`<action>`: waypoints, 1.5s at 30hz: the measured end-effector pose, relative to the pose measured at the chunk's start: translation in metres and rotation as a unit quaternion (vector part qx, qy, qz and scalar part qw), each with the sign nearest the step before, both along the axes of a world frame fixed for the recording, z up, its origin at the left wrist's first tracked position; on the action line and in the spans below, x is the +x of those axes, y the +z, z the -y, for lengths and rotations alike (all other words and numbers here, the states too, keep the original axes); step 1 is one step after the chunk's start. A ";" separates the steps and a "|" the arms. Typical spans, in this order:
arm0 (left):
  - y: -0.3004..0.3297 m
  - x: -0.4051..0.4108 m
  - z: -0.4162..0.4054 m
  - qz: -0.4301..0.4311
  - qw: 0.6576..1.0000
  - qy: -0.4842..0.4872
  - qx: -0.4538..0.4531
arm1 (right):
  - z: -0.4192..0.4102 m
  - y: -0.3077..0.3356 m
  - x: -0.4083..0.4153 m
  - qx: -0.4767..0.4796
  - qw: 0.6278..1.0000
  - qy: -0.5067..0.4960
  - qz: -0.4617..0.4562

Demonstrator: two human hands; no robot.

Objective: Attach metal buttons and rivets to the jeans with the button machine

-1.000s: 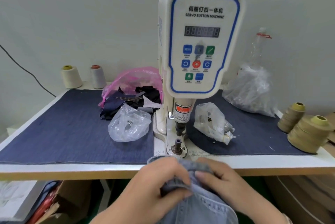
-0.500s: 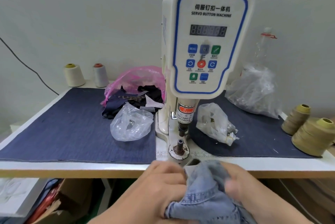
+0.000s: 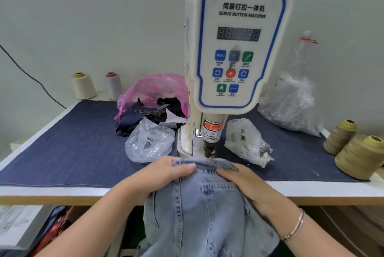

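Now my left hand (image 3: 164,175) and right hand (image 3: 247,184) each grip the faded, stitched denim jeans (image 3: 199,211) at the waistband. Its folded edge hides the die under the machine (image 3: 239,49) punch.

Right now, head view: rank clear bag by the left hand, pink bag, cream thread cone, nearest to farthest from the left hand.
From the left hand:
1. Clear bag, just beyond the fingers, left of the machine.
2. Pink bag, farther back, over dark scraps.
3. Cream thread cone, back-left corner by the wall.
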State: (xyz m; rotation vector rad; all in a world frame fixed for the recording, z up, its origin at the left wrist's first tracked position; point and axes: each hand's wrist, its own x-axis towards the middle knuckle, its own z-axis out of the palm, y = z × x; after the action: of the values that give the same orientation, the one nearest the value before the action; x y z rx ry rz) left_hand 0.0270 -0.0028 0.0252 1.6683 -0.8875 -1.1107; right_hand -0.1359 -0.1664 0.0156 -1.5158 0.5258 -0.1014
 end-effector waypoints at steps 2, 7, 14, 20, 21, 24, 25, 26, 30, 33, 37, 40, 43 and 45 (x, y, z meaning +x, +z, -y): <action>-0.003 0.005 0.012 0.001 0.999 0.048 -0.012 | 0.003 0.003 0.011 0.004 1.000 -0.022 0.019; -0.008 0.020 0.033 0.039 0.995 0.096 -0.009 | 0.017 0.006 0.035 0.023 0.997 -0.056 0.043; -0.017 0.025 0.047 0.021 0.990 0.139 -0.024 | 0.042 0.003 0.012 0.097 0.984 0.144 -0.051; -0.012 0.018 0.037 0.033 0.998 0.015 -0.046 | 0.033 0.004 -0.010 -0.290 0.943 0.155 -0.054; -0.009 0.015 0.031 0.031 0.998 -0.048 -0.031 | 0.027 0.005 -0.017 -0.315 0.933 0.169 -0.034; -0.002 0.005 0.013 0.018 0.974 -0.225 0.028 | 0.012 0.002 -0.033 -0.309 0.923 0.225 -0.043; -0.001 0.002 0.009 0.022 0.970 -0.241 0.039 | 0.010 -0.001 -0.036 -0.285 0.932 0.221 -0.045; 0.000 0.002 0.006 0.025 0.971 -0.233 0.038 | 0.007 -0.002 -0.038 -0.247 0.943 0.218 -0.045; 0.003 0.009 0.005 -0.102 0.978 -0.178 0.021 | 0.020 -0.004 -0.030 0.079 0.988 0.135 -0.015; -0.002 0.014 0.014 -0.116 0.985 -0.113 0.056 | 0.031 -0.002 -0.011 0.091 0.990 0.108 -0.028; -0.009 0.027 0.027 -0.082 0.996 -0.010 0.030 | 0.039 -0.003 0.010 0.067 0.997 0.031 0.008; -0.015 0.027 0.034 -0.102 0.994 0.025 0.018 | 0.038 -0.007 0.020 0.040 0.999 -0.026 0.004; -0.025 0.026 0.037 -0.125 0.991 0.045 0.013 | 0.037 -0.014 0.024 -0.012 0.998 -0.057 -0.016; -0.030 0.025 0.036 -0.145 0.989 0.040 0.003 | 0.039 -0.019 0.023 -0.025 0.996 -0.079 -0.033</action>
State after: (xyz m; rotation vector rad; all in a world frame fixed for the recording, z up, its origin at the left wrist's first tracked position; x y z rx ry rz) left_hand 0.0519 -0.0391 -0.0044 1.4845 -0.6261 -1.2629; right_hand -0.1125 -0.2051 -0.0033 -1.5295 0.7008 -0.1901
